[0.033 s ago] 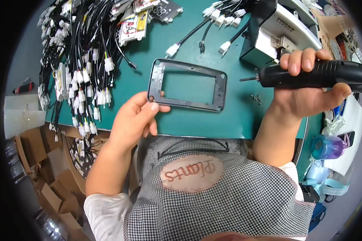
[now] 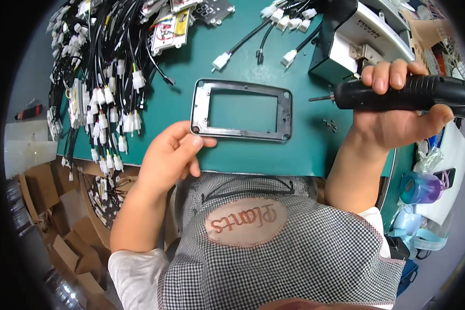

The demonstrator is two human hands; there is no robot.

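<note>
A black rectangular plastic frame (image 2: 202, 108) with a large open middle is held over the green work surface. My left hand (image 2: 169, 157) pinches its lower left corner between thumb and fingers. In my right hand (image 2: 380, 126) lies a black electric screwdriver (image 2: 405, 94), gripped by the fingers with the thumb spread along its underside. Its thin bit points left toward the frame, with a gap between them. A few small dark screws (image 2: 329, 125) lie on the surface between the frame and my right forearm.
Bundled black cables with white connectors (image 2: 106, 98) hang over the left edge of the green table (image 2: 237, 164). More connector leads (image 2: 221, 61) lie at the back. A white and black device (image 2: 346, 44) stands back right; circuit boards (image 2: 171, 36) lie back left.
The frame has tilted a little, and its lower edge sits slightly differently in my left fingers. My right hand and the screwdriver have hardly moved.
</note>
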